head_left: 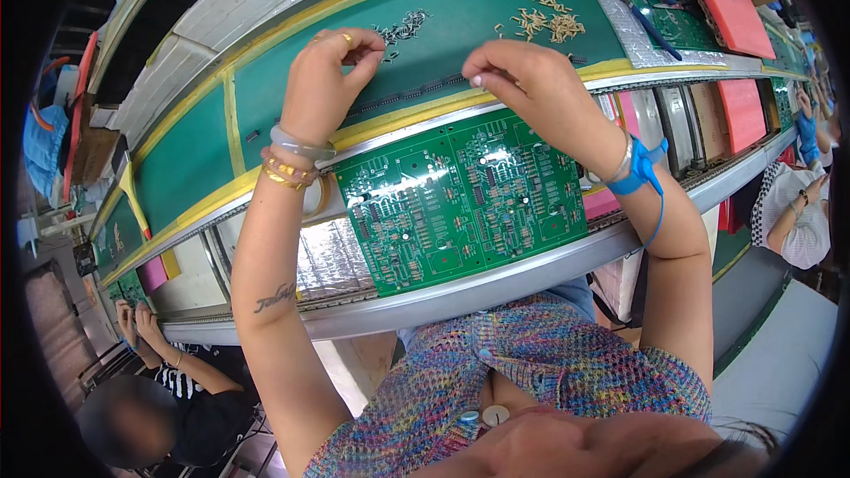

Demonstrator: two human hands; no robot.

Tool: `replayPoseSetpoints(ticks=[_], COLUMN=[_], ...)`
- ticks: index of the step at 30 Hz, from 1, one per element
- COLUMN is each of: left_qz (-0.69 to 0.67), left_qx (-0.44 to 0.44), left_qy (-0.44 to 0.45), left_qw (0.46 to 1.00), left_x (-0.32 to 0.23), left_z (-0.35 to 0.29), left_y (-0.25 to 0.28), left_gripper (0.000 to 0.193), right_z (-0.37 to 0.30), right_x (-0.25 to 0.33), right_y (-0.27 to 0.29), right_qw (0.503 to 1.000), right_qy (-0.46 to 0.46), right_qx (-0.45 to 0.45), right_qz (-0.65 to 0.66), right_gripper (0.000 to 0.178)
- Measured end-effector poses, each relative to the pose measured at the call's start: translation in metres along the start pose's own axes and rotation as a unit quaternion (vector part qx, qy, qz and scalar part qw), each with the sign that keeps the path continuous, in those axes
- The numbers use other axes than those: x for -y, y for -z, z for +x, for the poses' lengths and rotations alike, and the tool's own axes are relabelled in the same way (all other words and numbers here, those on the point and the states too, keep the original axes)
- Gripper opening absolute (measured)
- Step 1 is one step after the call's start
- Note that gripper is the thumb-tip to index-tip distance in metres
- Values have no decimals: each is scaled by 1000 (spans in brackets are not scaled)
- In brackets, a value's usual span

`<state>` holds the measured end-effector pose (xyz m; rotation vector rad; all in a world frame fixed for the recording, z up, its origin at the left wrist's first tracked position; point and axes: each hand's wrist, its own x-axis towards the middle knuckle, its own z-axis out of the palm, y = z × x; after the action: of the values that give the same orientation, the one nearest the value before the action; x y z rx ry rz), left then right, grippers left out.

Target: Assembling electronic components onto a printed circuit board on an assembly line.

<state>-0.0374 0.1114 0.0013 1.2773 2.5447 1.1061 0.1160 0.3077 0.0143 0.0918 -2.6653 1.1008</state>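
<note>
My left hand [328,75] is over the green work mat, its thumb and fingers curled together beside a pile of small dark metal-legged components [405,28]. My right hand [529,80] hovers at the right end of a row of black chips [398,97], thumb and forefinger pinched. Whatever either pinch holds is too small or hidden to tell. Below both hands, a large green circuit board [460,252] lies across the conveyor rails, populated with many small parts. Beyond my right hand is a heap of small tan components [562,26].
Pliers with blue handles [653,31] lie on a silvery sheet at the upper right. Metal conveyor rails [531,267] run across in front of me. At the lower left a co-worker's hands [142,327] touch another board; another person [792,204] sits at far right.
</note>
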Motion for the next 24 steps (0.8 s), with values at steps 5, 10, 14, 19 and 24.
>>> replayPoseSetpoints(ticks=[5,10,14,19,24], left_qz=[-198,-223,-197,-166,-118], left_qx=[67,80,45,-8,3], left_qy=[40,106,137,140,133], left_qw=[977,966,970,976,984], left_x=[-13,-15,-15,-17,-21], left_z=[-32,-80,-109,-117,-114], left_y=[15,27,28,25,29], left_gripper=[14,14,15,17,17], right_z=[-33,-49,-52,-53,-52], right_x=[4,3,1,-1,-2], right_y=[4,-12,-21,-24,-26], right_qw=[1000,998,999,998,997], right_qy=[14,-31,7,12,25], right_qx=[7,45,43,49,46], right_qz=[-7,3,-21,-45,-54], right_gripper=[11,10,10,12,13])
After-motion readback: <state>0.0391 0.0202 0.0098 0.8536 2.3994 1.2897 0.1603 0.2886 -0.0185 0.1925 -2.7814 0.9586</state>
